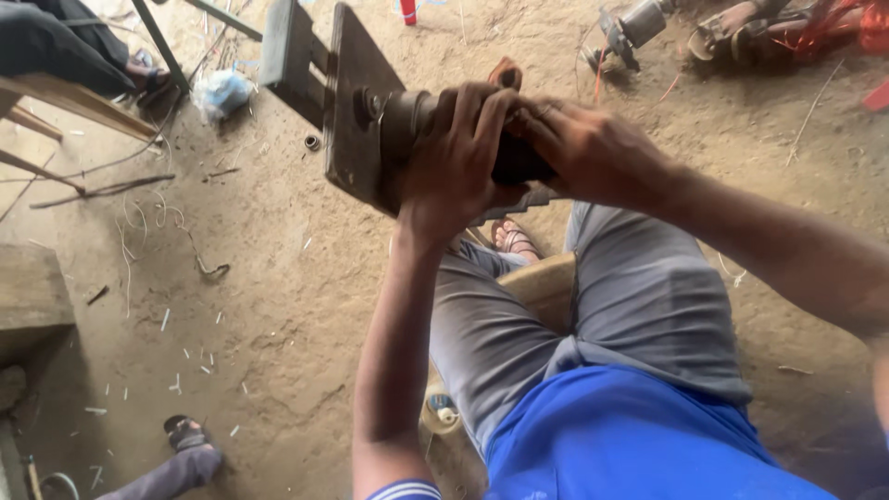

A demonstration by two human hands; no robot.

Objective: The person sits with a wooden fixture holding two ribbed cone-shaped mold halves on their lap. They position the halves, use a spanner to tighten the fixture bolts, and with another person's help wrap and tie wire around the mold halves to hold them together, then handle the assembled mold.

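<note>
A dark cylindrical motor part (403, 118) sits on a shaft that passes through an upright dark metal plate (350, 102) of a stand. My left hand (456, 157) wraps around the cylinder from this side. My right hand (593, 148) grips the same cylinder at its right end, fingers overlapping those of the left. Most of the part is hidden under both hands. I sit on a wooden bench (542, 282), legs apart, sandalled foot (514, 239) below the part.
Sandy floor all around, strewn with white bits and wire offcuts (139, 222). Motor parts (634, 28) and red wire (833, 23) lie at top right. Another person's foot (185, 435) is at bottom left, another's leg (56, 46) on a wooden bench top left.
</note>
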